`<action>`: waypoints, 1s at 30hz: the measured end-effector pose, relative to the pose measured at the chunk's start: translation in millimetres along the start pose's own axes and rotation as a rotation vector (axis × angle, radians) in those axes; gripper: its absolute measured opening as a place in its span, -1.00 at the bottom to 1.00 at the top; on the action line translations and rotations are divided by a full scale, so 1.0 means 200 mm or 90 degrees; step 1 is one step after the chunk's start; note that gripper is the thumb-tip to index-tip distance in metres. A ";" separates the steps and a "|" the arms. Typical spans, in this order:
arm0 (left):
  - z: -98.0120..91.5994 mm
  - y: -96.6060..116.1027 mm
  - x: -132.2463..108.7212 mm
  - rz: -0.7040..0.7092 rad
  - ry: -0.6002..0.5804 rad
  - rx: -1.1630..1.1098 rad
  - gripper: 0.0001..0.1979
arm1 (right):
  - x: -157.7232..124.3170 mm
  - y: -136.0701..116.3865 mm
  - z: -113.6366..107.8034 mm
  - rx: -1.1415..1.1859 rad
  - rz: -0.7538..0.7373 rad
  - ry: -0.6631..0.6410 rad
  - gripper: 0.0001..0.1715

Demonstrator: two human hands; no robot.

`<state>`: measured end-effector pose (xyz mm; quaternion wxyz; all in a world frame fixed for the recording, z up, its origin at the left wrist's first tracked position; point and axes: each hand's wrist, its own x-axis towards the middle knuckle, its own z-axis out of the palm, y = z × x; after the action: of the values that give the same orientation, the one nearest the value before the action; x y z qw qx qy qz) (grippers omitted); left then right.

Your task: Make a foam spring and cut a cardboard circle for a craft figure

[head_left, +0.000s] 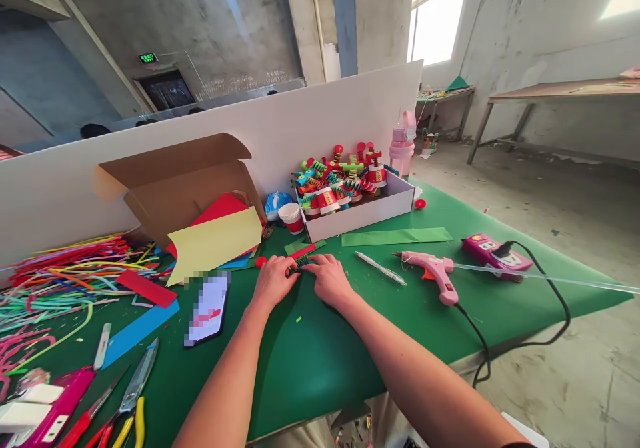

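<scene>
Between my two hands is a dark green coil (301,261), spring-like, close above the green tabletop. My left hand (275,284) is closed, its fingers wrapped round the coil's left part. My right hand (331,280) has its thumb and fingertips drawn together at the coil's right end; the exact grip is partly hidden. A small red round piece (261,261) shows just left of my left hand. Behind the hands lie strips of green paper (295,247) and a narrow red strip (301,251).
A white box (355,218) of cup figures stands behind, near stacked paper cups (291,217). Right lie a white pen (381,268), pink glue gun (429,268) and power strip (496,256). Left are a phone (207,308), pipe cleaners (90,261), scissors (137,381) and yellow paper (217,240).
</scene>
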<state>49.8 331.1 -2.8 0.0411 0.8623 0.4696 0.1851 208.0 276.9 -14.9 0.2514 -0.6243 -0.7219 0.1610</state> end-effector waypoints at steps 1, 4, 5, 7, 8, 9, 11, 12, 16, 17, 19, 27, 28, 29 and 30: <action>0.01 0.00 0.01 -0.005 0.008 0.004 -0.94 | 0.00 0.00 0.00 -0.005 0.004 -0.001 -0.36; 0.03 0.00 0.02 -0.015 0.027 0.017 -0.92 | 0.00 -0.01 -0.01 -0.007 0.028 0.009 -0.35; 0.03 0.00 0.02 -0.014 0.033 0.016 -0.92 | 0.00 -0.01 -0.01 -0.004 0.041 0.016 -0.37; 0.03 -0.02 0.01 -0.010 0.053 0.005 -0.93 | 0.00 -0.01 -0.03 0.004 0.071 0.029 -0.40; 0.02 -0.02 0.01 -0.011 0.070 -0.004 -0.94 | 0.00 -0.02 -0.04 0.009 0.081 0.035 -0.41; 0.02 -0.04 0.01 -0.013 0.090 -0.011 -0.96 | 0.00 -0.02 -0.04 0.013 0.082 0.039 -0.41; 0.01 -0.06 0.00 -0.022 0.126 -0.016 -0.99 | 0.00 -0.01 -0.04 0.016 0.060 0.042 -0.37; 0.01 -0.07 0.00 -0.027 0.134 -0.015 -0.98 | 0.00 -0.01 -0.03 0.013 0.041 0.038 -0.34; 0.02 -0.09 0.00 -0.030 0.098 -0.012 -0.91 | 0.00 0.00 0.01 -0.034 0.003 -0.010 -0.25; 0.02 -0.09 0.00 -0.026 0.088 -0.013 -0.90 | 0.00 0.00 0.01 -0.048 0.001 -0.024 -0.25; 0.03 -0.07 -0.01 -0.015 0.083 -0.015 -0.89 | 0.00 0.00 0.02 -0.066 0.002 -0.042 -0.25; 0.02 -0.02 -0.01 -0.023 0.057 0.025 -0.94 | 0.00 0.00 0.03 -0.081 0.000 -0.031 -0.28; 0.02 -0.01 -0.01 -0.023 0.054 0.027 -0.94 | 0.00 0.00 0.03 -0.081 0.001 -0.026 -0.28; 0.02 -0.01 -0.01 -0.024 0.054 0.027 -0.95 | -0.01 0.00 0.03 -0.082 0.002 -0.024 -0.28; 0.02 -0.02 -0.01 -0.023 0.055 0.027 -0.94 | -0.01 0.00 0.03 -0.083 0.004 -0.023 -0.28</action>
<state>47.8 331.7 -8.8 0.0059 0.8455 0.4904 0.2111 204.4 275.9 -19.4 0.1965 -0.6386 -0.7333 0.1260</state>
